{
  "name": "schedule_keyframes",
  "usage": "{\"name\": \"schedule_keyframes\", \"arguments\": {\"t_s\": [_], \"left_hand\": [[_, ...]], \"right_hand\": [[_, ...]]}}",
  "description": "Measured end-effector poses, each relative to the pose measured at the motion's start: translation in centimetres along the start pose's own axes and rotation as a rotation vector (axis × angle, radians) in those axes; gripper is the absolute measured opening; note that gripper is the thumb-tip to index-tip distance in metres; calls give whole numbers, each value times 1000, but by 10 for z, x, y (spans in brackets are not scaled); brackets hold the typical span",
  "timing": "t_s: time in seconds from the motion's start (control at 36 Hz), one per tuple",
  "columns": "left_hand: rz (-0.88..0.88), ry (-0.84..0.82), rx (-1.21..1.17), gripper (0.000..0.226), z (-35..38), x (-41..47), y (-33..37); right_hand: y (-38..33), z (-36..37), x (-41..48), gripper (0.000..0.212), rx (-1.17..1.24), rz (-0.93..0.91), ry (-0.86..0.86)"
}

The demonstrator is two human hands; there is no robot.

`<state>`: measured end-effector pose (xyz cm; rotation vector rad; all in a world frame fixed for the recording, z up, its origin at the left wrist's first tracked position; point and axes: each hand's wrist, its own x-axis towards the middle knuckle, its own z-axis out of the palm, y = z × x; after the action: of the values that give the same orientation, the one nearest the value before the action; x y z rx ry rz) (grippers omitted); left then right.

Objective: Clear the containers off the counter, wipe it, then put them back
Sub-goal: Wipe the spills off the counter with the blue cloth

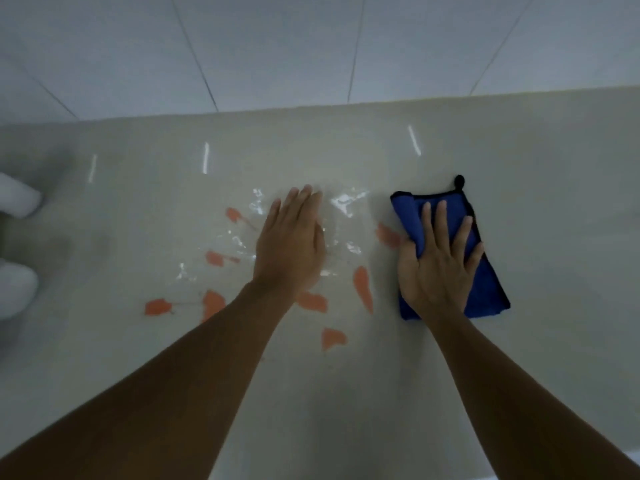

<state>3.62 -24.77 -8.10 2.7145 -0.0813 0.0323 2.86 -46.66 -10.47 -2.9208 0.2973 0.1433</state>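
We see the right hand lying flat on a folded blue cloth, fingers straight and spread, pressing it against the pale counter. The palm covers the middle of the cloth, and the thumb sits at its rolled left edge, though we cannot tell if it tucks under the fold. A small black loop sticks out at the cloth's far corner.

The left hand rests flat just beside it, fingers straight and close together, on a shiny crinkled patch. Whether that is clear film or water we cannot make out. Orange marks are scattered around this hand, and some are partly hidden by the wrist and forearm.

At the far left edge, two white shapes are cut off by the frame and blurred. They may be the containers, but we cannot say for certain. A tiled wall rises behind the counter.
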Motion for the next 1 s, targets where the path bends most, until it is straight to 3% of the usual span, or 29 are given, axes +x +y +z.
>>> {"name": "schedule_keyframes", "arguments": {"t_s": [0.25,0.47,0.78,0.86,0.94,1.0], "left_hand": [[-275,57,116,70,-59,-6,-128],[-348,82,140,66,-96,-32,-206],[-300,72,220,47,-103,-25,-210],[-283,29,287,47,-108,-12,-201],[-221,19,170,45,-99,-4,-200],[-183,-44,117,50,-93,1,-197]], "right_hand": [[-70,12,12,66,-7,-19,-20],[-146,25,28,66,-15,-127,-62],[-264,47,13,69,-110,-522,-117],[-261,48,2,76,-95,-577,-120],[-235,46,-11,72,-77,-617,-120],[-209,43,-15,71,-59,-550,-112]]}}
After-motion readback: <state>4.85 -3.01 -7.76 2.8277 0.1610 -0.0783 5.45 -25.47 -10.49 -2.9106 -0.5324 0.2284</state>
